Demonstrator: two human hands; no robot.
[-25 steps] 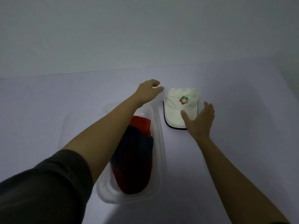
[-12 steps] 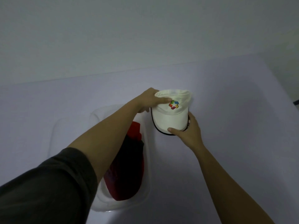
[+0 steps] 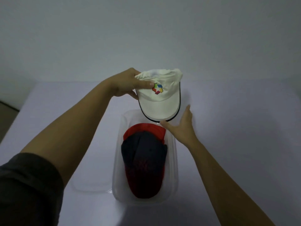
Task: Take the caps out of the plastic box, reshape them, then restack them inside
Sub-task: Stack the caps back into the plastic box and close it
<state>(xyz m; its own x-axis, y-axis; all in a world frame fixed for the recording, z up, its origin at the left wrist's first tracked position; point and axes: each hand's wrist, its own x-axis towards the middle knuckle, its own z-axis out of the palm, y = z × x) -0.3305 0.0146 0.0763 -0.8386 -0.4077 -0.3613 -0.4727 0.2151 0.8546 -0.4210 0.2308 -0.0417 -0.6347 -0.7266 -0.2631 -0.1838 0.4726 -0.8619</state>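
A white cap with a coloured logo and a dark-edged brim hangs in the air above the far end of the clear plastic box. My left hand grips its crumpled crown, thumb near the logo. My right hand is spread under the brim's right front edge, thumb touching the brim tip, fingers straight. Inside the box lies a dark navy and red cap on top of a red cap, whose brim shows at the far end.
The box stands on a pale lilac tabletop. Its clear lid lies flat to the left of the box. A plain wall rises behind the table. The table's left edge runs past my left arm.
The white cap went from lying on the table right of the box to being lifted by both hands and carried left over the box's far end. My right hand now has straight fingers under the brim.
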